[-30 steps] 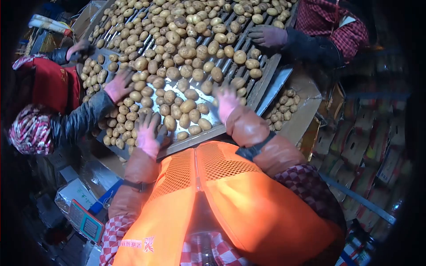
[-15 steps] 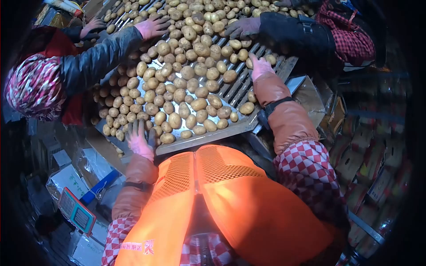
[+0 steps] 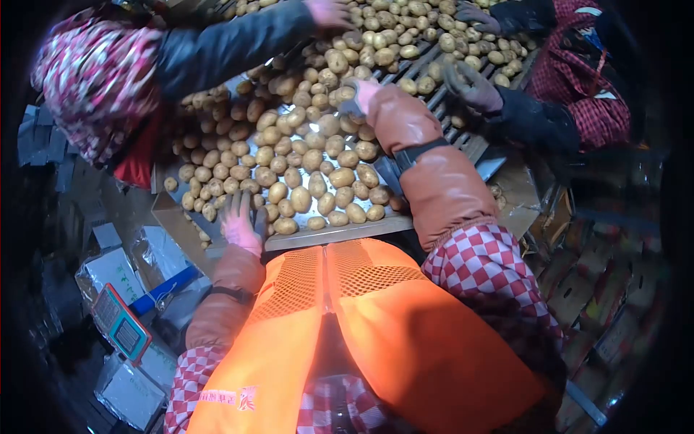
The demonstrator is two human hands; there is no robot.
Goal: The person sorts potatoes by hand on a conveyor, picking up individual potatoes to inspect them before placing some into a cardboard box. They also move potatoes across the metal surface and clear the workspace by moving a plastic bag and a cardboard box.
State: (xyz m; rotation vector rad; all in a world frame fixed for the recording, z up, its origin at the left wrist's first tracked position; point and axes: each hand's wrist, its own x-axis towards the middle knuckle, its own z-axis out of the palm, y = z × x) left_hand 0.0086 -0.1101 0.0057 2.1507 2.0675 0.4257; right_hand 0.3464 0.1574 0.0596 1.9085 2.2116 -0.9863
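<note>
Potatoes (image 3: 316,160) cover a slatted metal sorting table (image 3: 318,237). At its near left corner, my left hand (image 3: 241,226), in a pink and grey glove, lies with fingers spread against the edge potatoes. It holds nothing. My right hand (image 3: 363,98), gloved alike, reaches across to the middle of the table. Its fingers are apart and slightly bent, touching potatoes beside the bars (image 3: 441,108); no potato is visibly gripped. My right forearm hides part of the table's right side.
A co-worker's sleeve (image 3: 238,50) stretches over the potatoes from the left. Another co-worker's gloved hand (image 3: 473,90) is at the right edge of the bars. Cardboard boxes (image 3: 116,278) and a scale display (image 3: 121,325) stand at lower left; more cartons (image 3: 614,325) lie at right.
My right hand has moved left and away from me, from the right-hand bars into the potatoes. My left hand stays near the corner. The left co-worker leans farther over the table.
</note>
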